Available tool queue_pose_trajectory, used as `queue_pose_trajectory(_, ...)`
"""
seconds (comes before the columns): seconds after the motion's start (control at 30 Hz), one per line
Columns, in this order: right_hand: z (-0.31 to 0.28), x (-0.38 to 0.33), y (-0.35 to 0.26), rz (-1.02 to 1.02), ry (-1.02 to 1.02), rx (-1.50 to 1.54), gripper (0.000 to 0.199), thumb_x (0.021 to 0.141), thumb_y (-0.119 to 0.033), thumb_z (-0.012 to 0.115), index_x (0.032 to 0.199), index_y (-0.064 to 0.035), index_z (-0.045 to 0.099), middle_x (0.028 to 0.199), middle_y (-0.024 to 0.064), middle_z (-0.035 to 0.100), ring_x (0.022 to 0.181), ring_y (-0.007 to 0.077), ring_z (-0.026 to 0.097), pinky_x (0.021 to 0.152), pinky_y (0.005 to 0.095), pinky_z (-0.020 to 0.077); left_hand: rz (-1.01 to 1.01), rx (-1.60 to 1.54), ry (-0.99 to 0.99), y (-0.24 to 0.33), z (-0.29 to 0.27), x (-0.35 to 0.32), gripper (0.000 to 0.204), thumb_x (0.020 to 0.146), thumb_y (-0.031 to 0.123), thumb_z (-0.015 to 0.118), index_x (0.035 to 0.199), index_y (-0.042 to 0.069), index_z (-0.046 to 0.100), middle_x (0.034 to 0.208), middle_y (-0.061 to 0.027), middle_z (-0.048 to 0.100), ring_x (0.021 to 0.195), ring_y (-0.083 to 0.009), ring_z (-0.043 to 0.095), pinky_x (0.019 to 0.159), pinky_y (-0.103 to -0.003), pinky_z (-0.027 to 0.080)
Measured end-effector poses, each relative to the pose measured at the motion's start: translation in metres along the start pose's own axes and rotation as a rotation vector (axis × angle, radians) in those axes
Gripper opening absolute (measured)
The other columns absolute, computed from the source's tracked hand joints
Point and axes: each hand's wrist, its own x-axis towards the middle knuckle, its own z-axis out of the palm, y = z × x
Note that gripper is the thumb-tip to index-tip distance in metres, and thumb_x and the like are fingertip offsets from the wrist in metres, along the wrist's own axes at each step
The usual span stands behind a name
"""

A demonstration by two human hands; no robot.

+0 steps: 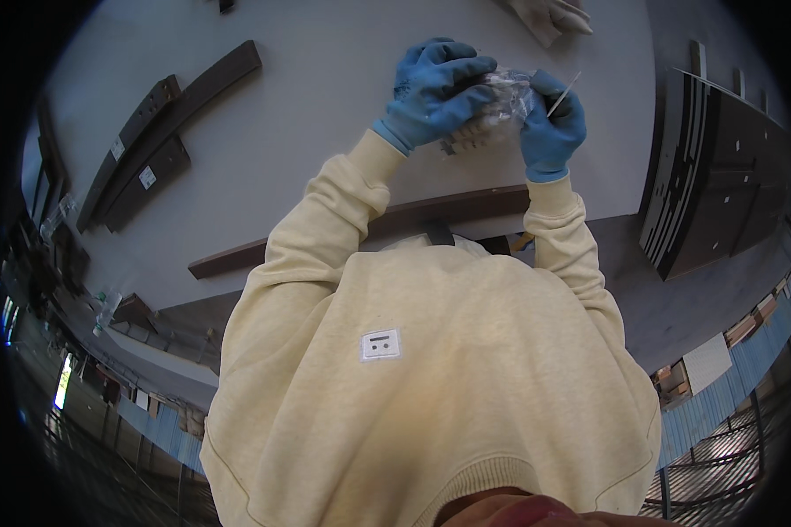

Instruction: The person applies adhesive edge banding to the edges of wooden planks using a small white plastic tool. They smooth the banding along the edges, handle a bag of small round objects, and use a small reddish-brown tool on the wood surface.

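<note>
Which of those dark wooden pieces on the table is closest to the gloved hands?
The long dark strip along the table's near edge, lying just below both wrists; the others sit far off left and right.

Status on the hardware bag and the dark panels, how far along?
Done: dark curved wooden panels lie spread on the grey table, with more stacked at right. In hand: both blue-gloved hands, left hand and right hand, grip a clear plastic bag of small parts; a thin white stick is at the right fingers. Left: no panels look joined.
</note>
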Motion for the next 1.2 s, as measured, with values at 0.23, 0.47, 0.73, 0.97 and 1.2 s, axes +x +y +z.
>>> queue_pose_trajectory(0.23, 0.002, 0.002, -0.004, 0.019, -0.038, -0.002, 0.018, 0.093, 0.001, 0.079, 0.111, -0.0005, 0.076, 0.103, 0.0082, 0.081, 0.089, 0.0122, 0.075, 0.081, 0.0268, 0.0615, 0.149, 0.123, 0.046, -0.001, -0.004, 0.001, 0.038, 0.092, 0.032, 0.079, 0.127, 0.016, 0.081, 0.118, -0.0106, 0.076, 0.112, -0.0332, 0.069, 0.099, -0.045, 0.056)
queue_pose_trajectory(0.47, 0.010, 0.013, -0.015, 0.052, -0.057, 0.103, 0.019, 0.094, 0.002, 0.079, 0.112, -0.0009, 0.076, 0.103, 0.0079, 0.080, 0.090, 0.0118, 0.074, 0.083, 0.0269, 0.0619, 0.054, 0.080, 0.046, 0.011, -0.007, 0.006, 0.045, 0.089, 0.037, 0.082, 0.128, 0.014, 0.079, 0.127, -0.0124, 0.072, 0.118, -0.0327, 0.067, 0.102, -0.045, 0.054)
queue_pose_trajectory(0.73, -0.009, 0.065, -0.038, 0.274, -0.334, -0.009, 0.021, 0.104, -0.012, 0.072, 0.121, 0.0001, 0.076, 0.104, 0.0114, 0.081, 0.078, 0.0144, 0.074, 0.073, 0.0269, 0.0632, -0.094, 0.254, 0.126, 0.077, -0.006, 0.018, 0.081, 0.077, 0.050, 0.093, 0.136, 0.001, 0.066, 0.132, -0.0182, 0.067, 0.121, -0.0357, 0.064, 0.103, -0.047, 0.051)
queue_pose_trajectory(0.97, -0.040, 0.069, -0.031, 0.648, -0.097, -0.402, 0.054, 0.086, -0.044, 0.090, 0.113, 0.0008, 0.075, 0.088, 0.0088, 0.078, 0.068, 0.0162, 0.073, 0.065, 0.0316, 0.0604, -0.153, 0.256, 0.194, 0.090, 0.007, 0.017, 0.088, 0.071, 0.065, 0.091, 0.125, 0.000, 0.068, 0.127, -0.0184, 0.065, 0.119, -0.0352, 0.060, 0.099, -0.048, 0.049)
queue_pose_trajectory(1.2, -0.046, 0.057, -0.005, 0.723, -0.283, -0.629, 0.040, 0.091, -0.030, 0.086, 0.115, 0.0006, 0.077, 0.091, 0.0085, 0.078, 0.071, 0.0151, 0.070, 0.067, 0.0304, 0.0578, -0.269, 0.287, 0.171, 0.101, 0.019, 0.015, 0.082, 0.075, 0.052, 0.093, 0.130, -0.002, 0.064, 0.131, -0.0200, 0.064, 0.118, -0.0362, 0.060, 0.097, -0.048, 0.052)
